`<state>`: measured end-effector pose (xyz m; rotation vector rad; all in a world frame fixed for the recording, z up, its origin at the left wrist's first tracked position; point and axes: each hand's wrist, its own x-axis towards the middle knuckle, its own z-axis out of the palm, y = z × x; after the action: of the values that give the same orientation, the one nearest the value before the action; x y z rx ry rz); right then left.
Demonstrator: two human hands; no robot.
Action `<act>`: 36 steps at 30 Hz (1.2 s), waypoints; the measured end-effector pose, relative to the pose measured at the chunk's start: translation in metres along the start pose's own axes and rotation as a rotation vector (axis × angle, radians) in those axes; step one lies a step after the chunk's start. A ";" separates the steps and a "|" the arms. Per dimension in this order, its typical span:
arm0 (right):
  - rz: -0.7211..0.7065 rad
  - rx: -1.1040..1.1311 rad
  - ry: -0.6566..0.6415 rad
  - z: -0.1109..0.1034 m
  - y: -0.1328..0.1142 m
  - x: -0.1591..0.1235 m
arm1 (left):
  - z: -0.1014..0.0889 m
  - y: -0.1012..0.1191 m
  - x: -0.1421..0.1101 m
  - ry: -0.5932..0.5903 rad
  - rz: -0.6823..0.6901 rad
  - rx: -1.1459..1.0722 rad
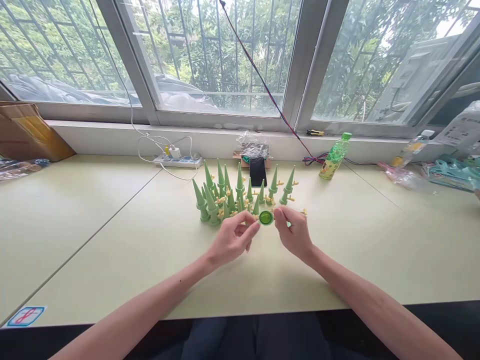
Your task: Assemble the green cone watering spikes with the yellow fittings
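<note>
Just above the table front, a green plant watering spike (266,217) is held with its round open end toward me. My left hand (238,233) pinches its left rim between thumb and fingers. On the right side of the spike, my right hand (294,231) is closed in a pinch at its small yellow valve, mostly covered by the fingertips. Behind both hands stands a group of several similar green spikes (212,207), points up, with yellow valves (219,200) sticking out sideways. Two of them, including a spike (288,186) at the right, stand slightly apart.
A black phone (257,172) leans behind the spikes by crumpled clear plastic (254,145). Left of it lies a power strip (178,161) with white cables. A green-capped bottle (335,157) stands right; a cardboard box (32,131) sits far left. Windows line the back.
</note>
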<state>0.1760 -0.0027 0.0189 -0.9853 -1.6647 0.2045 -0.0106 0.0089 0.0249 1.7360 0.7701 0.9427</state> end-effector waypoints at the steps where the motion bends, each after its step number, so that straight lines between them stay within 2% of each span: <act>1: 0.001 0.000 0.002 0.000 0.000 0.000 | -0.001 0.000 0.001 -0.039 -0.025 -0.073; 4: -0.026 0.004 -0.029 0.000 0.000 -0.001 | -0.002 -0.002 0.002 -0.144 -0.107 -0.254; 7: -0.064 0.023 -0.104 0.001 0.000 -0.001 | -0.002 -0.002 0.003 -0.203 -0.178 -0.310; 15: -0.049 0.060 -0.189 0.003 0.005 -0.002 | -0.004 0.002 0.002 -0.190 -0.181 -0.234; 24: -0.016 0.009 -0.195 0.004 0.009 -0.003 | -0.003 0.000 -0.002 -0.124 -0.068 0.050; 32: 0.029 -0.017 -0.230 0.006 0.009 -0.003 | 0.002 -0.006 -0.001 0.045 0.252 0.332; 36: 0.055 -0.008 -0.228 0.006 0.007 -0.002 | 0.003 -0.006 -0.002 0.056 0.287 0.411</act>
<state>0.1740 0.0024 0.0108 -1.0453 -1.8464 0.3589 -0.0099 0.0080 0.0179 2.2311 0.8043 1.0819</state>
